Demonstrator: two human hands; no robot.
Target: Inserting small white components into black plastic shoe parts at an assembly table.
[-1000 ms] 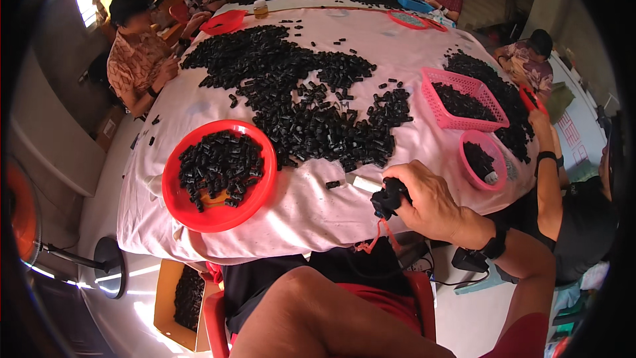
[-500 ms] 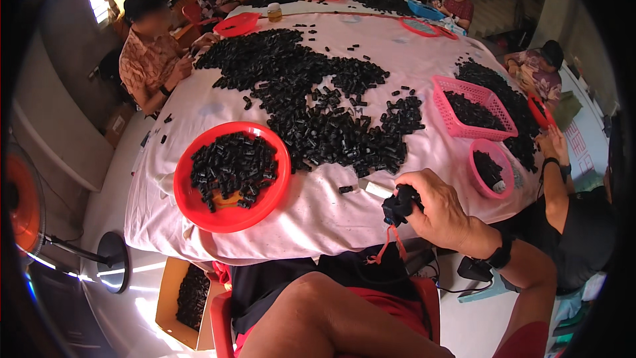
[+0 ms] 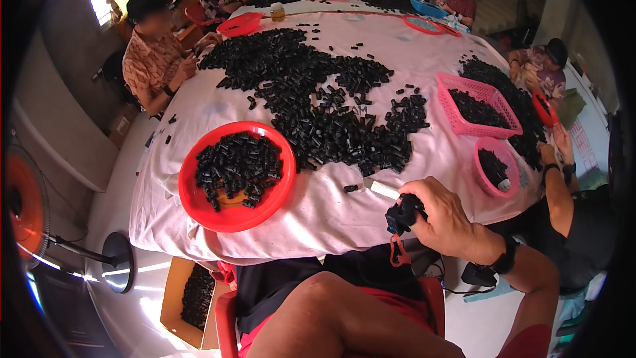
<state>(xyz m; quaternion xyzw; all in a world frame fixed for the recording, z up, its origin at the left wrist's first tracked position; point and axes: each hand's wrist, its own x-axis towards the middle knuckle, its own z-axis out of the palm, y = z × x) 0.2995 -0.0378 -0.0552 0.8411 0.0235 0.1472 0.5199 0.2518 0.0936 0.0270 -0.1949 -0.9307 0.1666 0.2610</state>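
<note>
My right hand (image 3: 445, 217) is closed around a small black device (image 3: 404, 214) with a coral-red strap loop (image 3: 399, 252) hanging from it. It is above the near edge of the cloth-covered table, and the fingers partly hide the device. Just beyond lies a white, flat strip (image 3: 384, 190), and beside that a single small black cylindrical part (image 3: 351, 188). To the left, a round red basin (image 3: 277, 205) holds many of the same black parts. A big loose heap of black parts (image 3: 338, 129) spreads behind. My left hand is not in the picture.
Pink baskets (image 3: 452, 116) and a pink bowl (image 3: 489, 185) with black parts stand at right. A co-worker's arm (image 3: 562, 189) reaches in there; another person (image 3: 154, 53) works at left. A cardboard box (image 3: 173, 305) and a fan (image 3: 26, 205) stand on the floor.
The whole view has shifted slightly, so things appear a little farther right. My right hand keeps hold of the black device, which is turned a little, and its strap hangs lower.
</note>
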